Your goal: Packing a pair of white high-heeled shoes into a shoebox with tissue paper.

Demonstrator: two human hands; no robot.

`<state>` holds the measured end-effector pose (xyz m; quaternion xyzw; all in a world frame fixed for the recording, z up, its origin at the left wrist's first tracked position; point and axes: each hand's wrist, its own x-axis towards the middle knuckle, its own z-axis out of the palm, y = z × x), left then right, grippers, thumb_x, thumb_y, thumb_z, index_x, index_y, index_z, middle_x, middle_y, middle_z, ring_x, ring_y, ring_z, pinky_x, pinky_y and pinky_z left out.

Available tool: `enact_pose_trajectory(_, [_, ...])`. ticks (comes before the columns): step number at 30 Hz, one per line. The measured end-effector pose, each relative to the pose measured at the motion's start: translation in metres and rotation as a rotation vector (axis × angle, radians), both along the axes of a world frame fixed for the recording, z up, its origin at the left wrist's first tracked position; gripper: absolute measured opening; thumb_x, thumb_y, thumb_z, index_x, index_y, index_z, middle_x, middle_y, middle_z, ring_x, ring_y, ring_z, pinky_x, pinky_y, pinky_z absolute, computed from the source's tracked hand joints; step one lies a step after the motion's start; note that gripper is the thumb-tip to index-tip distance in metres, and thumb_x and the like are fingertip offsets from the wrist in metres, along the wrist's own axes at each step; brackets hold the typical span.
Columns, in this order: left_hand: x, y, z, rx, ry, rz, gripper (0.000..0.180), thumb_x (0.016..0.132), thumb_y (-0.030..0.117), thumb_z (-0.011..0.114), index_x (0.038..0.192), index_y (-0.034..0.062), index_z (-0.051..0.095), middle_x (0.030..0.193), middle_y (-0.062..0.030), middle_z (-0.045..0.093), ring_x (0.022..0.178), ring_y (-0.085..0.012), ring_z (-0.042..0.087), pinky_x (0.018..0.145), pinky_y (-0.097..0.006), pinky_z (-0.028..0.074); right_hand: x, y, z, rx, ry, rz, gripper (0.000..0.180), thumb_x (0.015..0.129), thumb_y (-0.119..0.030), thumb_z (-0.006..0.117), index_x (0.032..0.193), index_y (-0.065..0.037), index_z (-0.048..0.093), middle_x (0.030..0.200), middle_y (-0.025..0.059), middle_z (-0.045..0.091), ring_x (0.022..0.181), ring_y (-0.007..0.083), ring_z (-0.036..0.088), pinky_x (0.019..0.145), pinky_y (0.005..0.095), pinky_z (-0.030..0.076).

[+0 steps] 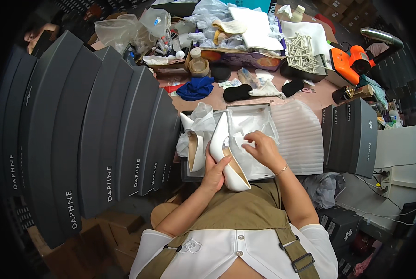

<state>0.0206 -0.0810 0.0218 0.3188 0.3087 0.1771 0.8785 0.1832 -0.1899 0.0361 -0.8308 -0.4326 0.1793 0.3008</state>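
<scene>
My left hand (213,173) grips a white pointed pump (236,179) around its side, toe pointing away from me and heel end toward my apron. Some clear or silvery stuffing shows inside the shoe. Just left of it lies a second white pump (196,153), with crumpled white tissue (203,118) by its toe. My right hand (265,151) hovers over the tissue paper (245,135) in an open shoe box (250,106), its fingers bent and thumb apart, with nothing visible between them.
Tall stacks of dark grey shoe boxes (101,125) wall off the left. More boxes (352,135) stand at right beside white foam sheets (296,135). Behind are a blue cloth (195,88), a black-and-white cloth item (264,90), a box of white sticks (305,52) and an orange tool (345,65).
</scene>
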Motion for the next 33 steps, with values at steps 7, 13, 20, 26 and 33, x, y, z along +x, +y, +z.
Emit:
enact_pose_trajectory(7, [0.006,-0.021,0.011,0.058,-0.01,-0.036,0.085,0.079,-0.001,0.07,0.144,0.0116,0.016,0.132,-0.0109,0.04,0.124,-0.0204,0.042,0.104,-0.035,0.039,-0.033,0.029,-0.022,0.204,0.083,-0.004,0.024,0.079,-0.021,0.069,0.093,-0.002,0.063,0.08,0.0121,0.065,0.069,0.0279,0.065,0.062,0.0362,0.051])
enact_pose_trajectory(13, [0.005,-0.008,0.009,-0.12,-0.017,0.035,0.073,0.084,0.006,0.069,0.142,0.0118,0.025,0.133,-0.0092,0.042,0.123,-0.0202,0.044,0.103,-0.037,0.04,-0.01,-0.013,-0.005,0.095,-0.102,-0.239,0.019,0.079,-0.022,0.073,0.079,-0.005,0.064,0.067,0.0094,0.06,0.057,0.0266,0.061,0.052,0.0358,0.048])
enact_pose_trajectory(20, [0.005,-0.009,0.017,-0.424,-0.055,-0.113,0.059,0.099,0.05,0.04,0.136,0.0052,0.041,0.133,-0.011,0.05,0.125,-0.0238,0.046,0.108,-0.04,0.035,-0.025,0.018,0.006,0.109,-0.489,0.324,0.018,0.076,-0.025,0.068,0.084,-0.011,0.059,0.075,0.0037,0.059,0.068,0.0211,0.061,0.062,0.0343,0.046])
enact_pose_trajectory(26, [-0.002,-0.018,0.012,-0.445,0.002,-0.063,0.059,0.099,0.052,0.038,0.137,0.0066,0.04,0.136,-0.0107,0.048,0.127,-0.0241,0.044,0.109,-0.041,0.033,-0.035,0.015,-0.017,0.047,-0.511,0.415,0.011,0.078,-0.022,0.061,0.078,-0.011,0.056,0.07,0.0025,0.058,0.065,0.0188,0.061,0.06,0.0329,0.044])
enact_pose_trajectory(33, [-0.005,0.017,-0.002,-0.466,0.072,0.057,0.066,0.096,0.059,0.036,0.136,0.0069,0.044,0.132,-0.0111,0.052,0.121,-0.0261,0.049,0.105,-0.042,0.039,-0.016,-0.021,0.011,0.066,-0.504,0.019,0.033,0.077,-0.012,0.069,0.107,-0.002,0.059,0.095,0.0149,0.062,0.085,0.0297,0.061,0.075,0.0395,0.047])
